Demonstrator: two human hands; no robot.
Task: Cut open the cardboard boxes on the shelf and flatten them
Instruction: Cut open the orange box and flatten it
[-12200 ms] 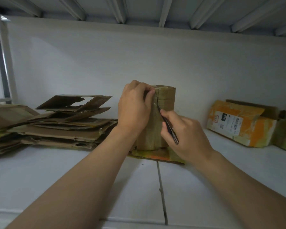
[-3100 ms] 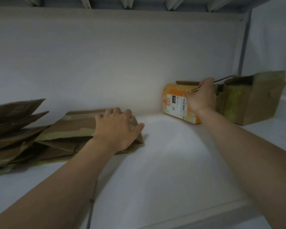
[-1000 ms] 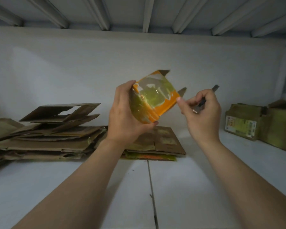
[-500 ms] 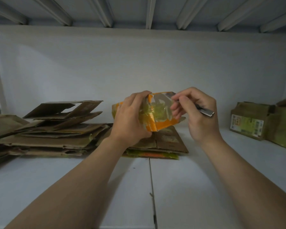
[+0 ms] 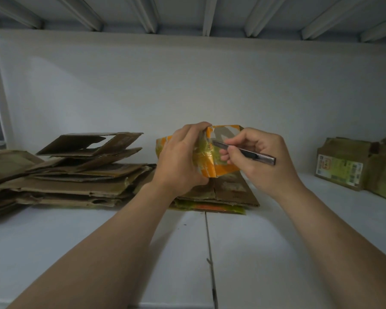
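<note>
An orange taped cardboard box (image 5: 223, 169) is held up over the shelf at the centre of the view. My left hand (image 5: 181, 161) grips its left side, fingers curled over the top edge. My right hand (image 5: 259, 161) holds a slim dark utility knife (image 5: 245, 152) like a pen. The knife's tip lies against the taped face of the box, near my left fingers. Below the box lies a flattened piece of cardboard (image 5: 232, 192).
A tall pile of flattened cardboard (image 5: 71, 172) fills the shelf's left side. Two uncut brown boxes (image 5: 343, 163) stand at the far right against the wall. A seam (image 5: 210, 253) runs down the white shelf board. Metal ribs of the shelf above hang close overhead.
My left hand has turned the orange box and lowered it slightly. My right hand has brought the knife tip onto the taped face; the knife now points left.
</note>
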